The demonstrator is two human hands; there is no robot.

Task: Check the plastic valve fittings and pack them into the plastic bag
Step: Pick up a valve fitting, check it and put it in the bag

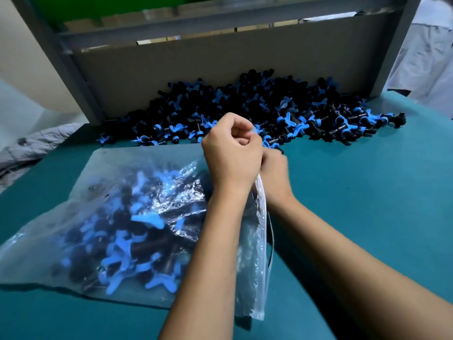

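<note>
**Bag well filled, big pile left**

Plastic bag (137,217) lies flat on the teal bench (367,204), already holding many blue-and-black valve fittings (147,219). Loose pile (257,111) against the grey board (196,69) remains unpacked; judged well short of done. Bag's long axis runs left to right, mouth toward the right. Left hand (231,150): grip curled tight, pinching the bag's mouth edge, lifted. Right hand (273,171) mostly hidden behind it; its grip cannot be told.

Teal table (367,192), filled plastic bag (61,241), loose valve fittings (269,106)
</note>
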